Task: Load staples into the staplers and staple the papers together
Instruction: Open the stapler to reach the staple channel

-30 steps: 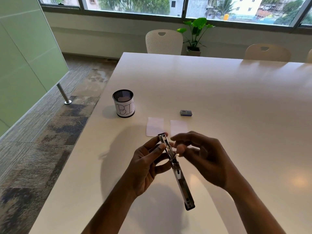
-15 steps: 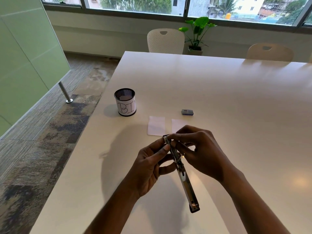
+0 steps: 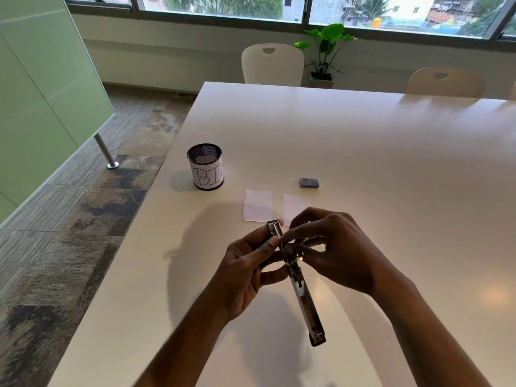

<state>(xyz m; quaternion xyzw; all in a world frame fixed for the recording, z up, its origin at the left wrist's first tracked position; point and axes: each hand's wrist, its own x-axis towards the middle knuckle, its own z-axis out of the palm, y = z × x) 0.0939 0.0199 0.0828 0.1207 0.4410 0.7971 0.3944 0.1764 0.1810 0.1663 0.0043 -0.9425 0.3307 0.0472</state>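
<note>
Above the near part of the white tabletop [image 3: 363,152], a stapler [image 3: 303,297] swung open into one long strip is held clear of the surface. The left hand [image 3: 245,275] grips its upper half, thumb and fingers [image 3: 265,247] curled round the metal. The right hand [image 3: 343,255] pinches at the channel near the hinge with bent fingers; whether it holds staples is too small to tell. Two papers [image 3: 257,209] lie side by side just beyond, a staple box [image 3: 309,182] near them, a bin cup [image 3: 206,170] further left.
</note>
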